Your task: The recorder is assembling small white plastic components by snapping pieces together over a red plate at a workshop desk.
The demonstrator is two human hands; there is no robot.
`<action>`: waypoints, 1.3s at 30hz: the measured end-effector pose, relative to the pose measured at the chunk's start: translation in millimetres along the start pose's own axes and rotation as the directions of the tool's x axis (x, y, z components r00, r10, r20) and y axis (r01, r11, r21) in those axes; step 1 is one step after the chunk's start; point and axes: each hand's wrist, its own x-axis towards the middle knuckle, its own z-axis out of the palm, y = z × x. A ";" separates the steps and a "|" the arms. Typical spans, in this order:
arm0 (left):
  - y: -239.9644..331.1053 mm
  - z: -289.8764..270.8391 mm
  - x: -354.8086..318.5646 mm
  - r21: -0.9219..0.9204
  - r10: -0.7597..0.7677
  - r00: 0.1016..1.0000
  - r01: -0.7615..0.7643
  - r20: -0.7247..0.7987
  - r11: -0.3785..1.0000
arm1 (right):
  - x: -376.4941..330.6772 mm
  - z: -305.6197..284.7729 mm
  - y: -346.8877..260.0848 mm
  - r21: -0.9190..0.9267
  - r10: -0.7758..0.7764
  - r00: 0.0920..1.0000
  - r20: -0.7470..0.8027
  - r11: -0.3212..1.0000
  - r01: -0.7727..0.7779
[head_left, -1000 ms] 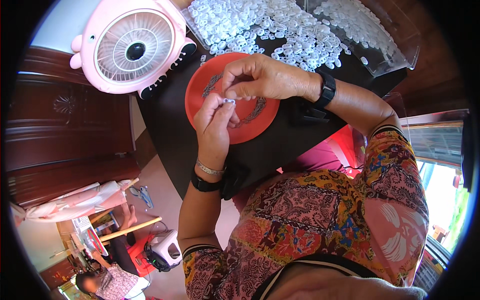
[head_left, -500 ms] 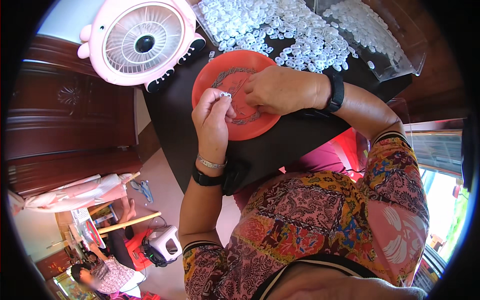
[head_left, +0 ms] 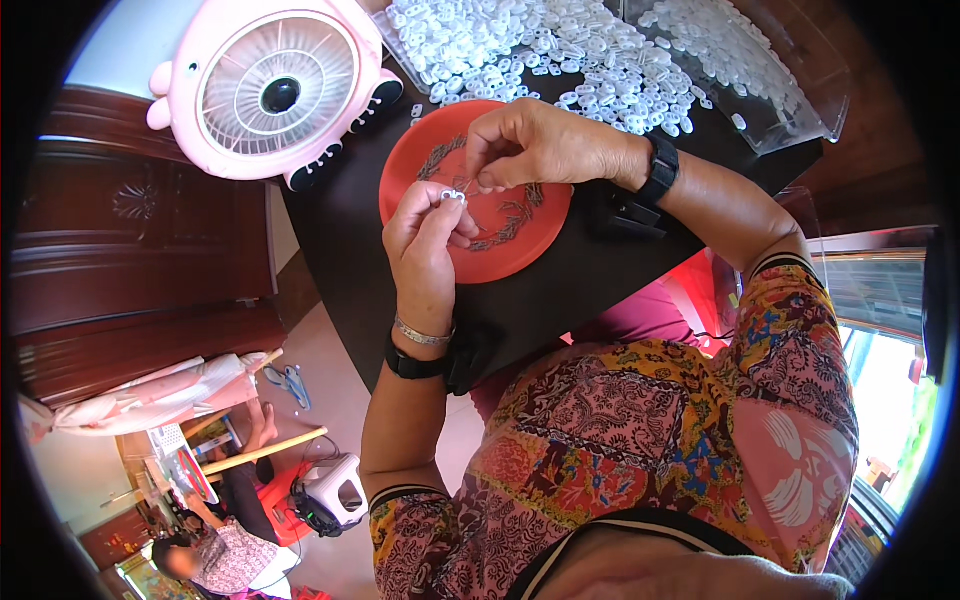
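Over an orange-red bowl (head_left: 505, 262), my left hand (head_left: 422, 245) pinches a small white plastic piece (head_left: 453, 196) with holes between thumb and fingertips. My right hand (head_left: 545, 145) has come close beside it, thumb and forefinger closed on a thin metal pin (head_left: 467, 184) that reaches toward the white piece. Whether the pin touches the piece is too small to tell. Many more thin grey pins (head_left: 508, 225) lie in a loose ring inside the bowl.
White plastic pieces (head_left: 630, 90) lie heaped across the far side of the dark table (head_left: 345, 240). A clear bin (head_left: 800, 135) of similar pieces lies at the far right. At the far left stands a pink fan (head_left: 280, 95). Another person (head_left: 235, 555) is lower left.
My right hand has lifted from the pins in the bowl and turned toward my left hand, now with a pin in its fingertips. My left hand keeps its hold on the white piece.
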 end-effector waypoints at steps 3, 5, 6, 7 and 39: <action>-0.3 0.1 -0.1 -0.023 -0.008 1.000 0.008 0.006 1.000 | 1.4 -0.7 1.5 0.102 0.023 1.000 0.007 0.995 -0.023; 0.2 1.2 -0.2 -0.020 -0.006 1.000 0.006 0.007 1.000 | 0.3 -1.2 1.7 0.132 0.021 1.000 -0.005 0.991 -0.021; 0.3 1.0 -0.2 -0.017 0.000 1.000 0.000 0.005 1.000 | 1.0 -1.2 3.1 0.150 0.016 1.000 -0.006 0.989 -0.015; 0.4 0.8 -0.4 -0.013 0.007 1.000 -0.007 0.003 1.000 | 1.5 -1.3 4.0 0.168 0.010 1.000 -0.008 0.986 -0.009; -2.2 3.6 -1.8 0.244 0.203 0.974 -0.221 0.098 0.944 | -3.6 14.0 -1.9 -0.070 -0.063 0.998 0.032 0.995 0.065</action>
